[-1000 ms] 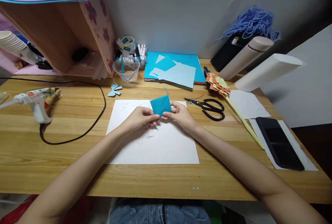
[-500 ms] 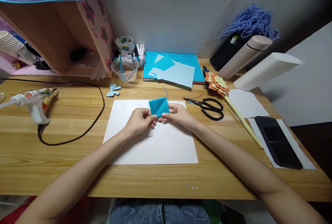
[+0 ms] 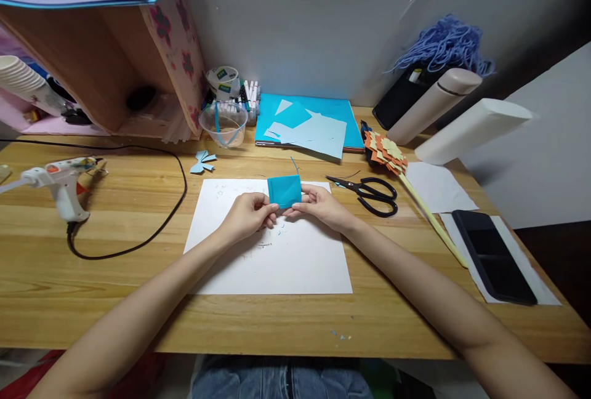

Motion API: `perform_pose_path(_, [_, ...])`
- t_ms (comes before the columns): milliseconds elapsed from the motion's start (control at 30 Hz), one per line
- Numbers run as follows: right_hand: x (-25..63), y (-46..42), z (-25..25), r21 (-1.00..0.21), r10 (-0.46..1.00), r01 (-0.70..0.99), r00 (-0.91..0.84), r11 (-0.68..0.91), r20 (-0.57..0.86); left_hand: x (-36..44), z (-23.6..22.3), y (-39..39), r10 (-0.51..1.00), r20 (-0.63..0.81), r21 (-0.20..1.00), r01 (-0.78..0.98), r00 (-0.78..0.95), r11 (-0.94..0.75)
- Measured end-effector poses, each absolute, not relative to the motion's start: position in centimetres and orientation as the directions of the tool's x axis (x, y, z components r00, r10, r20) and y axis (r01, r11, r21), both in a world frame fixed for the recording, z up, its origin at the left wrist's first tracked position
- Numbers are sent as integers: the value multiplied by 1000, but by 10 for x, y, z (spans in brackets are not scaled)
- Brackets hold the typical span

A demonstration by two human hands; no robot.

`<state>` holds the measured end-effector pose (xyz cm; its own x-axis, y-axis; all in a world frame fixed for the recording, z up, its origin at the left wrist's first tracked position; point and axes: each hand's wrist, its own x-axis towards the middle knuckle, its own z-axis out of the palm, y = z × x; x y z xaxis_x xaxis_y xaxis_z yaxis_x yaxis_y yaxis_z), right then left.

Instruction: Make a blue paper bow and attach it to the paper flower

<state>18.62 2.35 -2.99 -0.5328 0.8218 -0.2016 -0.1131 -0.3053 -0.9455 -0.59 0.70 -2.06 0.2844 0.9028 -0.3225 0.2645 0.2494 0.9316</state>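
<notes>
A small teal paper square [image 3: 284, 191] is held up between both hands above a white sheet [image 3: 270, 257] lying on the wooden desk [image 3: 115, 276]. My left hand [image 3: 249, 214] pinches its lower left edge with closed fingers. My right hand [image 3: 320, 204] pinches the lower right edge, fingers also closed. The paper now looks like a low, flat rectangle. Tiny paper scraps lie on the white sheet just below the hands.
Black scissors [image 3: 369, 193] lie right of the hands. A glue gun [image 3: 62, 180] with a black cable [image 3: 152, 226] sits at left. Behind are a clear bowl [image 3: 223, 123], blue paper sheets [image 3: 309, 125], a paper bow [image 3: 202, 161], a paper flower on a stick [image 3: 392, 156], and a black phone [image 3: 494, 257].
The teal paper went from a tilted square to a folded shape with a diagonal crease, and now shows as a lower flat rectangle. Both hands stayed in place, fingers working it.
</notes>
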Motion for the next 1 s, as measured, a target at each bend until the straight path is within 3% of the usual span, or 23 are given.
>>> perform_pose_path(167, [184, 22, -32, -947, 832, -135, -524, -293, -183, -8, -23, 9, 924, -290, 943, 241, 251, 230])
perform_pose_path(400, [177, 16, -40, -984, 945, -164, -326, -76, -19, -9, -22, 10, 917, -266, 962, 144, 296, 233])
perform_pose_path(533, [180, 14, -42, -991, 971, 57, -212, 124, 110, -6, -17, 8, 872, -265, 951, -37, 411, 306])
perform_pose_path(667, [181, 9, -40, -900, 944, 334, -266, 278, 193, -6, -17, 6, 837, -218, 959, -50, 503, 280])
perform_pose_path(867, [179, 5, -37, -780, 873, 440, -410, 444, 265, -9, -22, 9, 841, -249, 961, 18, 481, 275])
perform_pose_path(1000, [178, 4, -35, -723, 826, 443, -461, 530, 323, -12, -18, 10, 843, -258, 951, -28, 472, 307])
